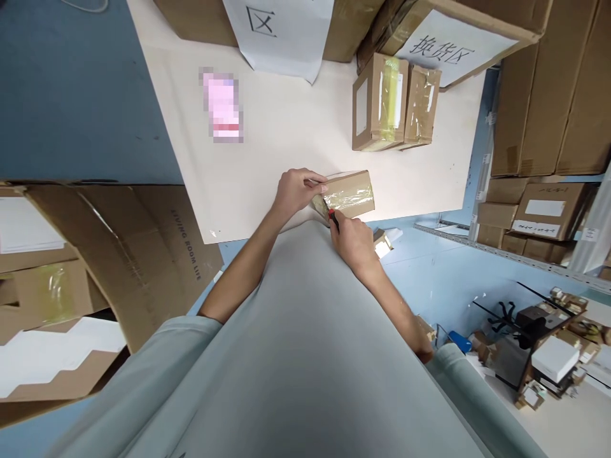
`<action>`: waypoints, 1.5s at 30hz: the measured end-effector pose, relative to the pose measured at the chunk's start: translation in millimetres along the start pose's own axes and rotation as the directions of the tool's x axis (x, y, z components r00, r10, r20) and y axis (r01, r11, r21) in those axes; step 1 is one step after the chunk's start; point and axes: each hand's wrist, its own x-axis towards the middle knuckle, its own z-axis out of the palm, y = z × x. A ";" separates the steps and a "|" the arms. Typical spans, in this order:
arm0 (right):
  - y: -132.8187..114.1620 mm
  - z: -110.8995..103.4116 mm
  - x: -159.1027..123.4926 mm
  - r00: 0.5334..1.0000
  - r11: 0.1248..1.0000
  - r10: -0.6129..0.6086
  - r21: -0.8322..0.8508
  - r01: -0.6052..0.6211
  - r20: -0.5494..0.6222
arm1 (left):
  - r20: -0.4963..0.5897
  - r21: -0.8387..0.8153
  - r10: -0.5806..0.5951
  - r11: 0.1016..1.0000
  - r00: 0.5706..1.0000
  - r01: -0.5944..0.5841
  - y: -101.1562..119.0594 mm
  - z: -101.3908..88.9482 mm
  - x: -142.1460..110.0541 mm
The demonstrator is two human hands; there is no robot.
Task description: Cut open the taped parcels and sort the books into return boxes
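A small brown cardboard box [351, 193], with clear tape over its top, lies at the near edge of the white table in front of me. My left hand [296, 191] grips the box at its left end, thumb and fingers closed on the edge. In my right hand [352, 240] is a red and black box cutter [333, 218], its front end against the taped left end of the box. The blade itself is too small to make out clearly.
Two taped cardboard boxes [380, 102] stand at the table's back right, before larger cartons with paper signs [281, 38]. A blurred pink item [223, 108] lies at left on the white table [267, 121]. Large cartons [157, 254] stand left; shelves with boxes [548, 210] stand right.
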 end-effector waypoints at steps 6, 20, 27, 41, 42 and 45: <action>5.2 9.6 -10.6 0.999 1.000 0.006 -0.014 -0.005 0.051 | -0.045 0.006 0.000 1.000 0.999 0.000 3.3 2.1 -4.9; 43.1 7.5 -14.2 0.983 0.993 -0.117 0.031 0.114 0.139 | -0.134 0.075 -0.045 0.996 0.990 0.056 8.4 6.5 -9.3; 58.8 2.1 8.4 0.961 0.964 -0.257 0.098 0.247 0.106 | -0.204 0.075 -0.088 0.992 0.975 0.105 11.7 14.1 -10.6; 79.5 27.6 51.7 0.825 0.821 -0.556 -0.091 0.564 0.098 | -0.261 0.053 -0.099 0.992 0.960 0.116 7.2 19.3 -15.6; 82.0 29.0 52.9 0.817 0.811 -0.570 -0.095 0.577 0.092 | -0.259 0.055 -0.093 0.992 0.961 0.111 6.5 20.0 -15.2; 88.7 30.8 51.0 0.825 0.821 -0.564 -0.075 0.566 0.047 | -0.243 0.076 -0.076 0.992 0.967 0.097 4.4 18.5 -16.1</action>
